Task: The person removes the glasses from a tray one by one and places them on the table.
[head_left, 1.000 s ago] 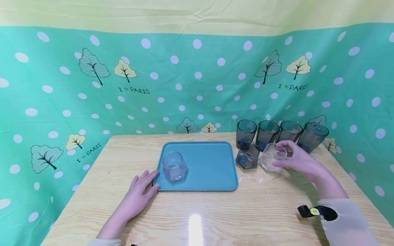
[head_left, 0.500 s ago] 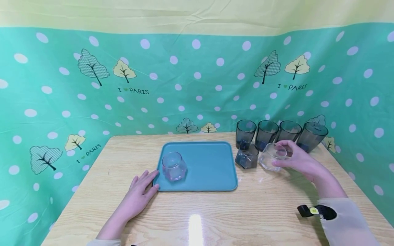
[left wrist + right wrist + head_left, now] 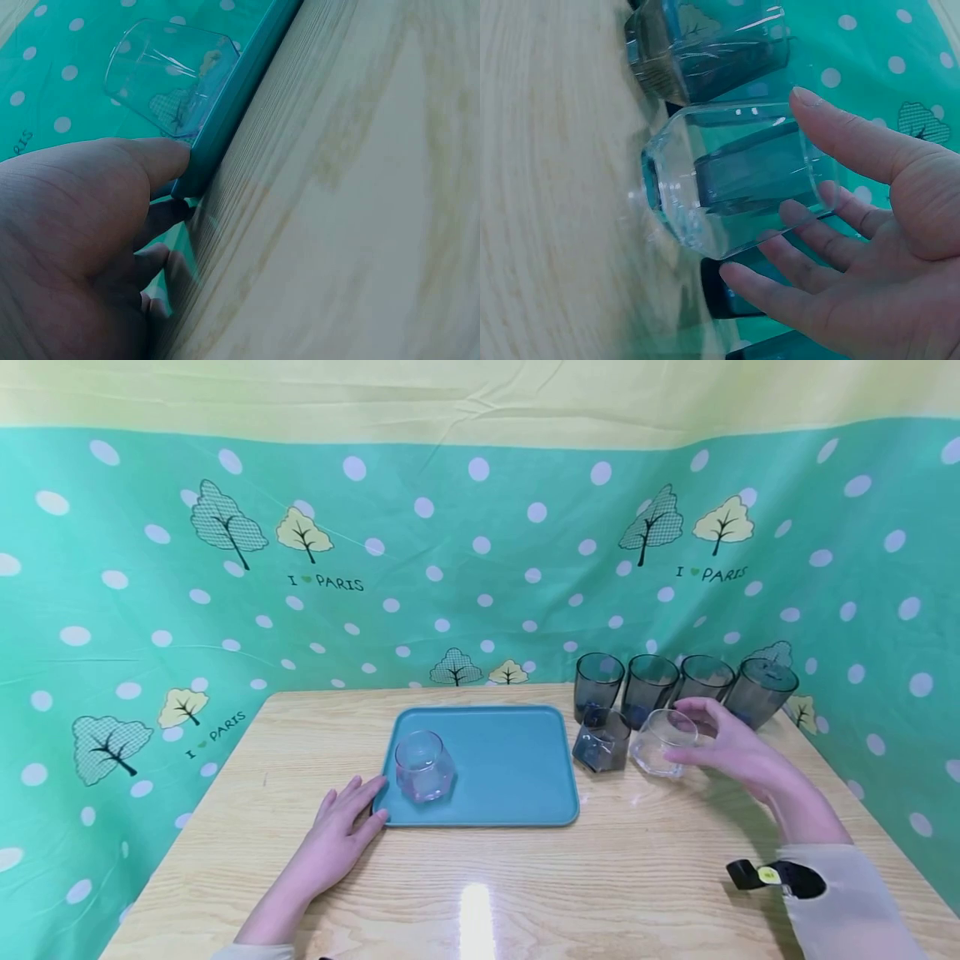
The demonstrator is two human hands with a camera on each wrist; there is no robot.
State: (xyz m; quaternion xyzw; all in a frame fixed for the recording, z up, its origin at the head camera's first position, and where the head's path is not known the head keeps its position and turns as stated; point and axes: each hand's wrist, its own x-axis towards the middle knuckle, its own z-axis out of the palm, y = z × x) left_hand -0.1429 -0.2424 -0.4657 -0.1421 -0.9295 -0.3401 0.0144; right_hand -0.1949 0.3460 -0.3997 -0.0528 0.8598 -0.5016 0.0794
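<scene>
My left hand (image 3: 341, 839) lies at the near left corner of a blue tray (image 3: 510, 768). Its thumb and fingertips touch the rim, fingers fairly straight, also in the left wrist view. On the tray's left part stands a faintly pink faceted glass (image 3: 425, 768). At the right, my right hand (image 3: 731, 745) is spread beside a clear faceted glass (image 3: 660, 743) that stands upright on the table. In the right wrist view the thumb is near the glass's rim (image 3: 806, 150) and the fingers lie loosely along its other side; contact is hard to tell.
A dark faceted glass (image 3: 602, 742) stands between the tray and the clear glass. Behind them, a row of several tall dark tumblers (image 3: 651, 689) runs along the back right of the wooden table (image 3: 570, 885). A green polka-dot cloth (image 3: 480, 602) hangs behind.
My right hand's fingers have spread and lifted slightly from the clear glass, which stays in place. The left hand, tray and other glasses have not moved.
</scene>
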